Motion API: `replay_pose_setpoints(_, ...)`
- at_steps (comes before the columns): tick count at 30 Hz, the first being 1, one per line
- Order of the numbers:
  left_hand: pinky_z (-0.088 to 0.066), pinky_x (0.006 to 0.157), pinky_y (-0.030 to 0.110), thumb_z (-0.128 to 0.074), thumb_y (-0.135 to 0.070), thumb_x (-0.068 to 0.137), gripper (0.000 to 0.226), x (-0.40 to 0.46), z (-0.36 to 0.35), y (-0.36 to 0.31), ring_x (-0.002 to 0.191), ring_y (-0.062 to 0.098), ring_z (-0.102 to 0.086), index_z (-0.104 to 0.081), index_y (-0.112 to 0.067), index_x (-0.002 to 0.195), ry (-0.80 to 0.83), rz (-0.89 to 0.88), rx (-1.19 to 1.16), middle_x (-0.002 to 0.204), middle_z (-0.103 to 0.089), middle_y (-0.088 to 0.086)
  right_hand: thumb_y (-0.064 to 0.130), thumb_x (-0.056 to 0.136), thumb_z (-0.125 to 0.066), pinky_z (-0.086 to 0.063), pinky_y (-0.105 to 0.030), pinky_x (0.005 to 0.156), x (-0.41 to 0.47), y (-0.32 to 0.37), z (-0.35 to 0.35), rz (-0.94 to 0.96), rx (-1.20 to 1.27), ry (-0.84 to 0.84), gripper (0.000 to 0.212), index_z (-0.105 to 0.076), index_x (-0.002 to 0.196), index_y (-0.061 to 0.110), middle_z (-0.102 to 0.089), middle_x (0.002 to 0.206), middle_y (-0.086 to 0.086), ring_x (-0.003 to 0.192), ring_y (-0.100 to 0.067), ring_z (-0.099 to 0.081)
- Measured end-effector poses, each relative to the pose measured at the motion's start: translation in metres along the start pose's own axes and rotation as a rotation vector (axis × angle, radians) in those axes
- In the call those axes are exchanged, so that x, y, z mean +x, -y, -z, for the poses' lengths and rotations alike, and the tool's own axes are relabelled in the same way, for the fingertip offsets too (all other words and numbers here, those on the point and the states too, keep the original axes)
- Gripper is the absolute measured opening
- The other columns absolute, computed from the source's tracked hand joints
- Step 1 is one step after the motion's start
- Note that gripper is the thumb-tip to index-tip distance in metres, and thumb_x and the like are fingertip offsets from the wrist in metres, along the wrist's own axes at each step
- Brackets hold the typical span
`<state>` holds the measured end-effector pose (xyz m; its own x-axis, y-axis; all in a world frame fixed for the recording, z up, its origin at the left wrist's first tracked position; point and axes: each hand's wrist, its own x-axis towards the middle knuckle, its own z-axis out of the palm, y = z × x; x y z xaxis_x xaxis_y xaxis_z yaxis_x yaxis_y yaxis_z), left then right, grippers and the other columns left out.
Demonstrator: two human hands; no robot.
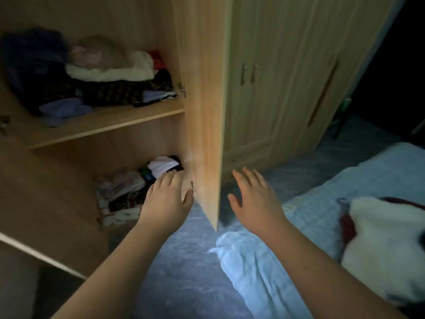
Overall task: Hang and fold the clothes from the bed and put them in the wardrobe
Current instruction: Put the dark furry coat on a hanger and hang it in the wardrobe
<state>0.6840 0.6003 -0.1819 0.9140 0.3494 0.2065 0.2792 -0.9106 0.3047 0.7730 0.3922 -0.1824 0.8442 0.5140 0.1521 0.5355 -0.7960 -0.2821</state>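
The wooden wardrobe stands open on the left, its door swung out edge-on in the middle. A heap of folded clothes fills the upper shelf. More folded clothes lie on the lower shelf. My left hand reaches with straight fingers to the lower pile, just left of the door's bottom corner, holding nothing. My right hand hovers flat and empty to the right of the door, above the floor. On the bed at right lies a white and dark red garment.
Two closed wardrobe doors with handles stand behind the open door. The blue-grey floor runs between wardrobe and bed. A light blue sheet hangs off the bed's near corner. The far right of the room is dark.
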Motion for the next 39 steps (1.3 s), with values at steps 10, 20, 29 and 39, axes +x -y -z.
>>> replay_pose_setpoints(10,-0.039,0.105,0.042,-0.051,-0.04,0.096,0.055,-0.066,-0.032,-0.145,0.132,0.027,-0.046,-0.041,-0.018,0.145,0.165,-0.449,-0.127,0.143,-0.051,0.007,0.046,0.096,-0.047,-0.03,-0.049,0.116,-0.207,-0.075,0.06,-0.463,-0.1,-0.126,0.064,-0.033,0.153,0.02,-0.032,0.16,-0.009,0.147,-0.03,-0.027)
replay_pose_setpoints(20,-0.043,0.101,0.043,-0.047,-0.043,0.093,0.054,-0.14,-0.067,-0.326,0.124,0.03,-0.052,-0.05,-0.012,0.138,0.255,-0.89,-0.268,0.135,-0.057,0.01,0.048,0.099,-0.041,-0.024,-0.049,0.12,-0.369,-0.159,0.11,-0.881,-0.133,-0.212,0.064,-0.023,0.156,0.026,-0.021,0.164,-0.004,0.152,-0.025,-0.014)
replay_pose_setpoints(29,-0.041,0.105,0.042,-0.05,-0.04,0.095,0.052,-0.191,-0.143,-0.474,0.129,0.026,-0.048,-0.047,-0.014,0.14,0.377,-1.024,-0.279,0.14,-0.054,0.006,0.049,0.1,-0.041,-0.022,-0.046,0.121,-0.462,-0.276,0.122,-1.055,-0.07,-0.222,0.065,-0.02,0.157,0.026,-0.02,0.164,-0.003,0.152,-0.024,-0.013)
replay_pose_setpoints(39,-0.042,0.102,0.039,-0.056,-0.032,0.094,0.046,-0.212,-0.229,-0.625,0.126,0.026,-0.05,-0.051,-0.013,0.136,0.449,-1.031,-0.252,0.136,-0.057,0.006,0.049,0.099,-0.042,-0.023,-0.044,0.121,-0.504,-0.443,0.121,-1.098,0.038,-0.164,0.066,-0.02,0.157,0.025,-0.02,0.164,-0.002,0.152,-0.022,-0.013)
